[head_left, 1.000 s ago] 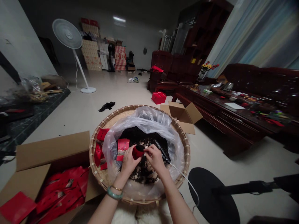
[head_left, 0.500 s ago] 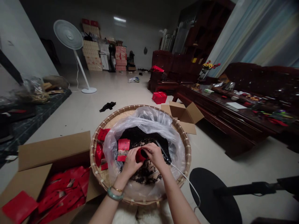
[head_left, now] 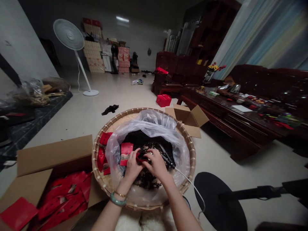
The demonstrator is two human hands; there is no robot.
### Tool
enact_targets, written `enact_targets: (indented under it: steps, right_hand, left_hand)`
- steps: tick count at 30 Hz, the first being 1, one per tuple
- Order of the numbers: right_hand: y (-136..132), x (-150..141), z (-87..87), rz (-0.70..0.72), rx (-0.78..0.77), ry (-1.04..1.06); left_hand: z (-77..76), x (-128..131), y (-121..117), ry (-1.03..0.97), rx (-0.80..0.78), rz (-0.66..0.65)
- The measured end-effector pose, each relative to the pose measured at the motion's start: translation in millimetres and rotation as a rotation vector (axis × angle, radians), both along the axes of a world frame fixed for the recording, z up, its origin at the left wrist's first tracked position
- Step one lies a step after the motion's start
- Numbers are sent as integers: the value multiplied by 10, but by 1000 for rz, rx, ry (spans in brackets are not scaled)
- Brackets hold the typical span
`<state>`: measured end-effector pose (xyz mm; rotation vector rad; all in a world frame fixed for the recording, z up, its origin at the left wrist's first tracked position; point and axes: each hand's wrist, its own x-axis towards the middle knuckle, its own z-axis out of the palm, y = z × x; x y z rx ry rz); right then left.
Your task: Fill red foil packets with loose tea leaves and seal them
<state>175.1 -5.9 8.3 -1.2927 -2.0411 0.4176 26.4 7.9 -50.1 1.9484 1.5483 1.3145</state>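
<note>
Roughly sideways, the long axis of a small red pouch (head_left: 141, 158) is held, the pouch being gripped between the left hand (head_left: 131, 167) and right hand (head_left: 157, 166) above dark loose tea (head_left: 146, 144). That tea is contained in a clear plastic bag (head_left: 149, 123) within a round bamboo tray (head_left: 96, 160); red packets (head_left: 63, 195) are piled in a cardboard box (head_left: 54, 157).

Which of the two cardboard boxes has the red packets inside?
The large open carton, lower left, is full of red packets; the smaller box behind the bamboo basket shows none.
</note>
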Motion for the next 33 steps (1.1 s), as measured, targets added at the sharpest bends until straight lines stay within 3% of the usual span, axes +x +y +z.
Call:
enact_targets:
  steps: [7,14,19,26,33]
  right_hand:
    - [64,16,35,-3,-132,-237]
    - [40,59,186,-37,-52,-280]
    - [67,0,193,13,-124,-454]
    - [96,91,237,4,-83,-270]
    - [160,170,211,57,-132,-154]
  left_hand:
    - [5,-11,11,-31,-69,-60]
    - [-88,-43,81,-142,-51,-87]
    - [-105,-42,88,-208,-229,-126]
    - [-5,-4,67,-344,-325,-147]
    - [156,38,5,-854,-742,-226]
